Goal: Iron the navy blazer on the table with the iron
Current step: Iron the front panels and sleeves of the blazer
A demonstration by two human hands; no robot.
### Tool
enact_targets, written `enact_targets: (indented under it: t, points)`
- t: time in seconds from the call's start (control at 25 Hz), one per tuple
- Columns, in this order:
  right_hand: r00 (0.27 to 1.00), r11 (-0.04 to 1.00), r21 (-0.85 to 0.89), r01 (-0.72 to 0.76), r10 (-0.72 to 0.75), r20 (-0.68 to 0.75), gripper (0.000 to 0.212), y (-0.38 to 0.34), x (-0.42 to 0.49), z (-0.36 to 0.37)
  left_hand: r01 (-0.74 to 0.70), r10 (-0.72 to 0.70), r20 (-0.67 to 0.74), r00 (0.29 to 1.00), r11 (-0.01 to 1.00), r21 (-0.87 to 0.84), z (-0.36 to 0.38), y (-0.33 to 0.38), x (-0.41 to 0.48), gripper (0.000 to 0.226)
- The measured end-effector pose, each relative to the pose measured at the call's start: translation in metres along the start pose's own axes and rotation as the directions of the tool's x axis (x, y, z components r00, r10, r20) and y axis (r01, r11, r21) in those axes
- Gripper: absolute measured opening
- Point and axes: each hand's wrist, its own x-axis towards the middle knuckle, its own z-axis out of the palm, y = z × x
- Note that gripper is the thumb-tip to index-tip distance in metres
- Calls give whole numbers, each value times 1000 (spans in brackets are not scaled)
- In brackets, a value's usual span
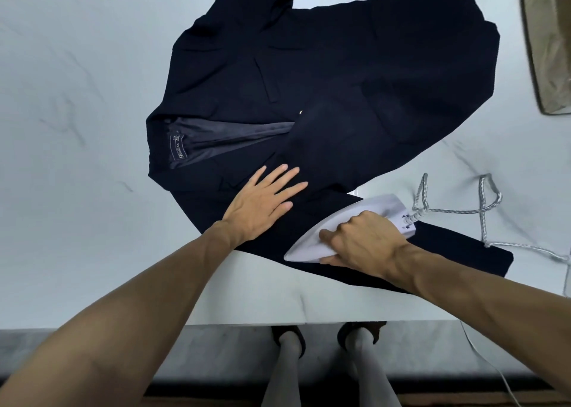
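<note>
On the table, blazer laid flat. Left hand spread, pressing the fabric. Right hand grips iron on near sleeve.

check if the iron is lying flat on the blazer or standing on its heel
Lying flat: the white iron sits soleplate-down on the navy blazer, its pointed tip toward the left, gripped by the right hand.

Left hand flat, right hand curled.

Bare forearms, pale grey trousers, dark shoes
</note>
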Motion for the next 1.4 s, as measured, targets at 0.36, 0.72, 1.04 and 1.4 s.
enact_targets:
  t: [0.36, 0.72, 1.04, 1.4]
  points:
    - [995, 994, 63, -94, 96, -24, 41, -45, 57, -14, -131, 139, 136, 981, 989, -71, -20, -30, 9, 50]
    - [994, 993, 70, -100, 102, -25, 40, -53, 59, -8, -184, 173, 78, 982, 970, 160, -15, -33, 3, 54]
    - [997, 999, -14, -40, 41, 58, 47, -17, 10, 6, -150, 139, 68, 988, 969, 194, -17, -27, 0, 52]
    - [997, 997, -50, 65, -63, 32, 45, -25, 13, 11, 76, -60, -127, 990, 989, 123, 15, 40, -17, 58]
